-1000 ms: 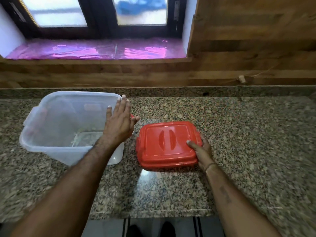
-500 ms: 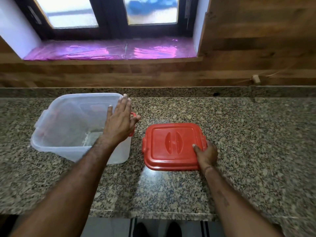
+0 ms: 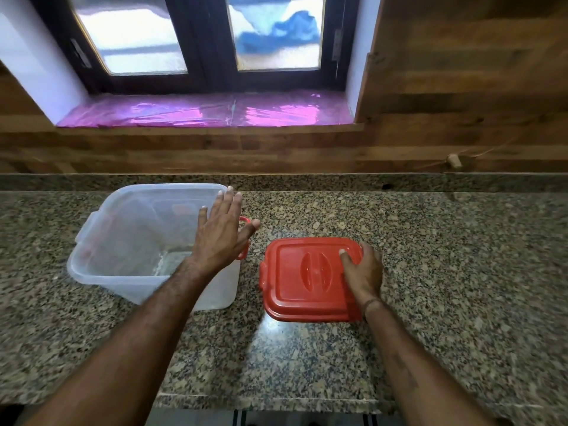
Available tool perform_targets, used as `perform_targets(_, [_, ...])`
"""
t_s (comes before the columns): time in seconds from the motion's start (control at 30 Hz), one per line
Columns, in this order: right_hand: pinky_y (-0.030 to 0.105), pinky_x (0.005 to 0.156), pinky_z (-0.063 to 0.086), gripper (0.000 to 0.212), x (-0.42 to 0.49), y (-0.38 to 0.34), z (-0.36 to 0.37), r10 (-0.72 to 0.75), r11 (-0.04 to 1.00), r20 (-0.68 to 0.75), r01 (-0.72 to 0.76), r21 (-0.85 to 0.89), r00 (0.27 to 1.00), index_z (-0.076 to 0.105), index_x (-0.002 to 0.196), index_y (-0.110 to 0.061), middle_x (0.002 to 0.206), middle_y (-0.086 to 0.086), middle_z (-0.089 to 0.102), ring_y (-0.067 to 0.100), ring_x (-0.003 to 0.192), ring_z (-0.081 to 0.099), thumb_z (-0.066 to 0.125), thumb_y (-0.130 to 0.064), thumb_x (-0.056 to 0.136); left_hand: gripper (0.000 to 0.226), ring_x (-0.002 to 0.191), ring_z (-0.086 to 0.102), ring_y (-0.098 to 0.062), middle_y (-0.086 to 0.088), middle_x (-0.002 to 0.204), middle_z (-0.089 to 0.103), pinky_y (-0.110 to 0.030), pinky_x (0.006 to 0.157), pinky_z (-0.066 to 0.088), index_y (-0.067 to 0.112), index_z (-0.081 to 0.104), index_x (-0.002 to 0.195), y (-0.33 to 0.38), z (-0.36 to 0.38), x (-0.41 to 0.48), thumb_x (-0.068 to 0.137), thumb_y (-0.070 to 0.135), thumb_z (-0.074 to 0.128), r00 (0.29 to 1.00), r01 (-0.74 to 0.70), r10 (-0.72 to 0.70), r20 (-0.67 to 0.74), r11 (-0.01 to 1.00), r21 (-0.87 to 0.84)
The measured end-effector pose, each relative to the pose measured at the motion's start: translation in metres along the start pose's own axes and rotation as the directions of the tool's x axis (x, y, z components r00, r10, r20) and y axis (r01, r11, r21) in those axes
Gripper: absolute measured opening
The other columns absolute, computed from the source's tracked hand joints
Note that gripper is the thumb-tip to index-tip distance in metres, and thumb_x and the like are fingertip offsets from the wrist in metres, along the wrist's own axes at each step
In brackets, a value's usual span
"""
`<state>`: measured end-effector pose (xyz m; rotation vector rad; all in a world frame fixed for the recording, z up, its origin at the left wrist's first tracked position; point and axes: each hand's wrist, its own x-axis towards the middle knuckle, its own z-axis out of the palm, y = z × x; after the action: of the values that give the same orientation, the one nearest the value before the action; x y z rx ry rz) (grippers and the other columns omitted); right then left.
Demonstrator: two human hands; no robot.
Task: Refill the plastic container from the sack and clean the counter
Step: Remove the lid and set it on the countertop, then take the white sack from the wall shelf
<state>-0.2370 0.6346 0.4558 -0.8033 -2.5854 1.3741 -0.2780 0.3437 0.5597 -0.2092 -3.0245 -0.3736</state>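
Head view is showing the left hand spread flat and empty over the open container at frame centre-left while the right hand is pressing the lid beside it, so a careless nudge is risking tipping the nearly empty container.

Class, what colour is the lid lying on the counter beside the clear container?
Red, seen in the head view: the lid lies flat on the counter.

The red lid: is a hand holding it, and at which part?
The right hand rests on the lid at its right edge, thumb on top; a true grip cannot be told. The left hand is open.
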Motion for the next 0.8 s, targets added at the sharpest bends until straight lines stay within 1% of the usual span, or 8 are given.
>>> perform_targets(0.1, [0.034,0.087,0.053,0.062,0.000,-0.049,0.001,-0.145,0.989,-0.011,0.145,0.018,0.989,0.042,0.152,-0.021,0.152,0.007,0.043,0.022,0.123,0.055,0.062,-0.044,0.098,0.095,0.160,0.009,-0.022,-0.005,0.173,0.014,-0.055,0.126,0.011,0.020,0.023,0.163,-0.005,-0.014,-0.004,0.090,0.081,0.018,1.000,0.004,-0.004,-0.027,1.000,-0.012])
perform_targets(0.17, [0.040,0.095,0.055,0.062,0.000,-0.085,0.004,-0.223,0.974,-0.001,0.223,0.037,0.975,0.045,0.151,-0.023,0.149,0.006,0.047,0.021,0.122,0.057,0.060,-0.049,0.097,0.103,0.159,0.013,-0.023,-0.005,0.172,0.016,-0.056,0.125,0.013,0.019,0.025,0.163,-0.013,-0.026,-0.005,0.083,0.082,0.007,0.999,0.006,-0.005,-0.051,1.000,0.015])
perform_targets(0.27, [0.042,0.104,0.050,0.056,-0.007,-0.143,0.013,-0.378,0.925,-0.001,0.378,0.047,0.926,0.055,0.143,-0.021,0.141,0.008,0.056,0.024,0.125,0.057,0.063,-0.048,0.094,0.103,0.159,0.016,-0.024,-0.006,0.171,0.020,-0.056,0.124,0.017,0.018,0.028,0.162,-0.034,-0.051,-0.005,0.083,0.080,0.005,0.996,0.011,-0.005,-0.093,0.998,0.062])
perform_targets(0.43, [0.045,0.099,0.052,0.047,-0.038,-0.231,0.044,-0.580,0.810,0.012,0.575,0.120,0.814,0.064,0.131,-0.015,0.123,0.010,0.064,0.027,0.111,0.063,0.067,-0.041,0.092,0.087,0.156,0.024,-0.024,-0.006,0.167,0.031,-0.055,0.122,0.022,0.018,0.038,0.158,-0.095,-0.104,-0.016,0.093,0.075,0.032,0.985,0.043,-0.025,-0.168,0.994,0.104])
perform_targets(0.53, [0.047,0.097,0.054,0.048,-0.067,-0.283,0.074,-0.642,0.759,-0.002,0.635,0.145,0.767,0.066,0.128,-0.015,0.119,0.009,0.066,0.025,0.109,0.064,0.065,-0.045,0.091,0.098,0.154,0.030,-0.026,-0.008,0.164,0.038,-0.057,0.119,0.026,0.016,0.045,0.154,-0.146,-0.140,-0.025,0.083,0.079,0.022,0.972,0.057,-0.027,-0.234,0.991,0.121])
perform_targets(0.63, [0.047,0.094,0.057,0.058,-0.111,-0.333,0.114,-0.670,0.735,0.023,0.658,0.164,0.742,0.065,0.128,-0.017,0.123,0.006,0.066,0.022,0.110,0.064,0.060,-0.058,0.088,0.101,0.155,0.029,-0.026,-0.008,0.165,0.037,-0.057,0.120,0.024,0.017,0.044,0.155,-0.208,-0.173,-0.041,0.080,0.080,0.019,0.959,0.094,-0.060,-0.276,0.989,0.114])
perform_targets(0.7, [0.046,0.096,0.055,0.054,-0.144,-0.366,0.147,-0.700,0.710,0.056,0.686,0.160,0.712,0.064,0.130,-0.018,0.124,0.005,0.066,0.021,0.112,0.064,0.061,-0.055,0.091,0.105,0.156,0.026,-0.024,-0.006,0.166,0.034,-0.054,0.121,0.022,0.018,0.040,0.158,-0.254,-0.193,-0.055,0.078,0.082,0.014,0.947,0.140,-0.103,-0.305,0.985,0.103])
perform_targets(0.8, [0.043,0.097,0.053,0.044,-0.186,-0.412,0.192,-0.771,0.636,0.109,0.764,0.109,0.627,0.063,0.132,-0.022,0.125,0.003,0.065,0.020,0.113,0.063,0.062,-0.048,0.096,0.108,0.158,0.019,-0.020,-0.003,0.170,0.026,-0.050,0.124,0.019,0.020,0.031,0.161,-0.316,-0.223,-0.075,0.078,0.085,0.011,0.935,0.213,-0.172,-0.309,0.971,0.105])
